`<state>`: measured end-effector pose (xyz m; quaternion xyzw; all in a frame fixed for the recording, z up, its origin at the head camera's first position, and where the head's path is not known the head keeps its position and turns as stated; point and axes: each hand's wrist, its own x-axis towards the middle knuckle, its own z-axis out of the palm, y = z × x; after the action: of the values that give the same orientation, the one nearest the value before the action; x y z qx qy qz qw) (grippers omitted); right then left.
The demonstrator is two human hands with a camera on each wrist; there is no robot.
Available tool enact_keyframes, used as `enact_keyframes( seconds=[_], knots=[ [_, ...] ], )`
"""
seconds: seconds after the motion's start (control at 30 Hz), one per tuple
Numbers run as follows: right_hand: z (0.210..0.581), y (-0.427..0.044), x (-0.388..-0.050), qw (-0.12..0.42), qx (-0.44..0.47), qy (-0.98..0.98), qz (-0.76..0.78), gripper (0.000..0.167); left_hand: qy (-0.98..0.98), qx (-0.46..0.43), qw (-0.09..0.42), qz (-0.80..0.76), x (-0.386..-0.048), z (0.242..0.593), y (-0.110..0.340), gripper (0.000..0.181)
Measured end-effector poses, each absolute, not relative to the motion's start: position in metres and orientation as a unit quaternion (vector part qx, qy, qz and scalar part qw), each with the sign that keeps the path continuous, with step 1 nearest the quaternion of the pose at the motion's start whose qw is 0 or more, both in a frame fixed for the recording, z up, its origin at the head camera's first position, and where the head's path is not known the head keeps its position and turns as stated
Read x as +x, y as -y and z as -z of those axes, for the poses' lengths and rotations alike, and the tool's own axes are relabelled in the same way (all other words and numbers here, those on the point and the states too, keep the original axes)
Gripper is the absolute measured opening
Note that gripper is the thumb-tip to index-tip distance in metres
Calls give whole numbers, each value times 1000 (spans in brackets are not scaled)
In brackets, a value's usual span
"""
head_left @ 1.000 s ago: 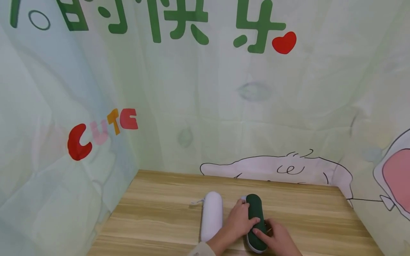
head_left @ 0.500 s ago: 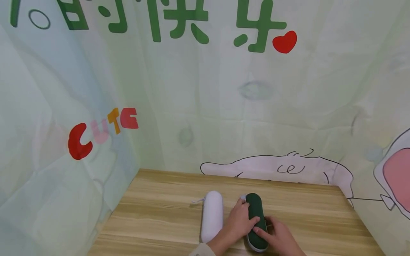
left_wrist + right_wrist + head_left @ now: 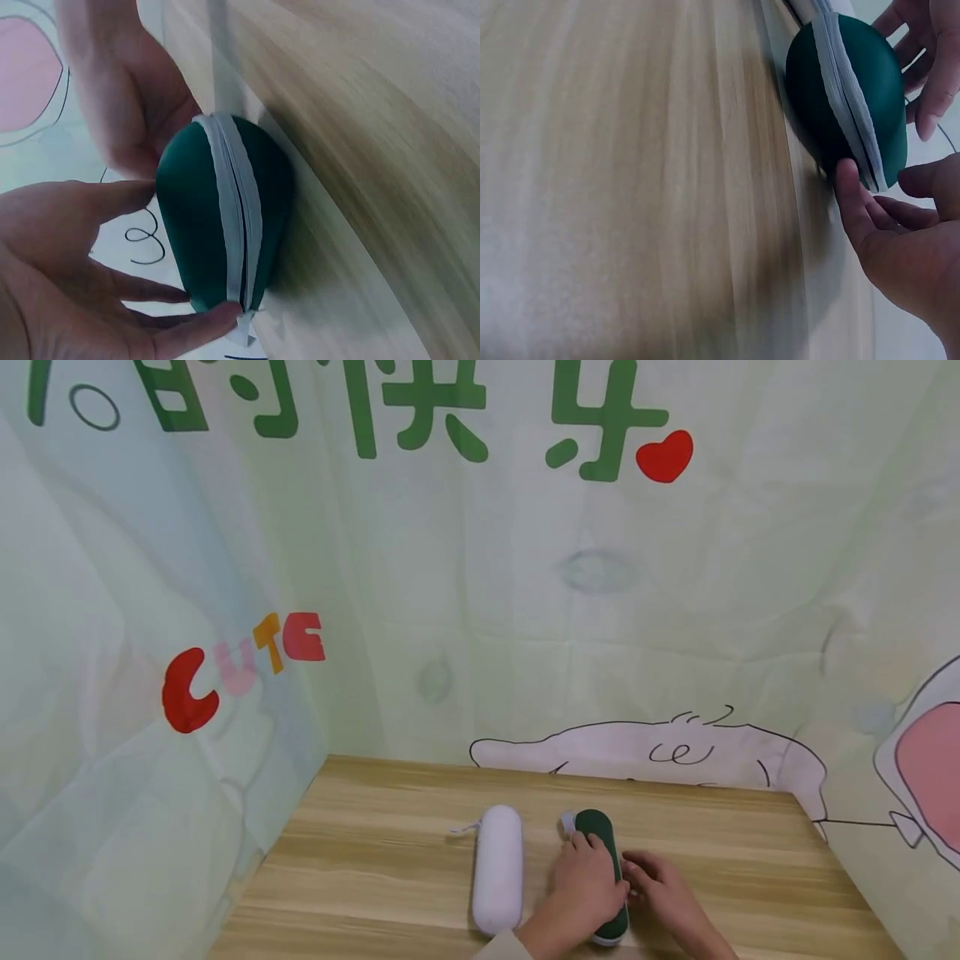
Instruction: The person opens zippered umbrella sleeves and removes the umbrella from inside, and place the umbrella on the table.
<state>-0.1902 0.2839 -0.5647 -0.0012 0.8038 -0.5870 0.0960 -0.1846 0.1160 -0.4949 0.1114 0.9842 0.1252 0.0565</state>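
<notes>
A dark green zippered glasses case (image 3: 595,823) lies lengthwise on the wooden table. My left hand (image 3: 587,883) reaches across its top and grips it, covering much of the middle. On the right side, my right hand (image 3: 666,893) has curled fingers at the case's edge. In the right wrist view, its fingertips and thumb sit on either side of the pale zipper (image 3: 845,90). The left wrist view has the zipper (image 3: 234,202) running along the side, apparently closed, with left fingertips at one end. Whether a zip pull is pinched is hidden.
A white case (image 3: 498,868) of similar shape lies left of the green one, with a thin cord (image 3: 465,829) at its far end. The wooden table (image 3: 375,843) meets a printed cloth backdrop (image 3: 450,635) at the back and sides.
My left hand has shifted right, farther over the green case. My right thumb has left the top of the case, and the right hand has moved slightly right and away from me.
</notes>
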Motion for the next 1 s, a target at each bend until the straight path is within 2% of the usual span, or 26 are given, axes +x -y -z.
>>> enact_keyframes(
  seconds=[0.37, 0.7, 1.0],
  knots=[
    [569, -280, -192, 78, 22, -807, 585, 35, -996, 86, 21, -1, -177, 502, -143, 90],
    [568, -275, -193, 66, 41, -821, 565, 35, -997, 66, -4, 48, -176, 512, -152, 101],
    [564, -275, -191, 86, 21, -811, 578, 37, -997, 53, -13, 61, -178, 516, -156, 99]
  ],
)
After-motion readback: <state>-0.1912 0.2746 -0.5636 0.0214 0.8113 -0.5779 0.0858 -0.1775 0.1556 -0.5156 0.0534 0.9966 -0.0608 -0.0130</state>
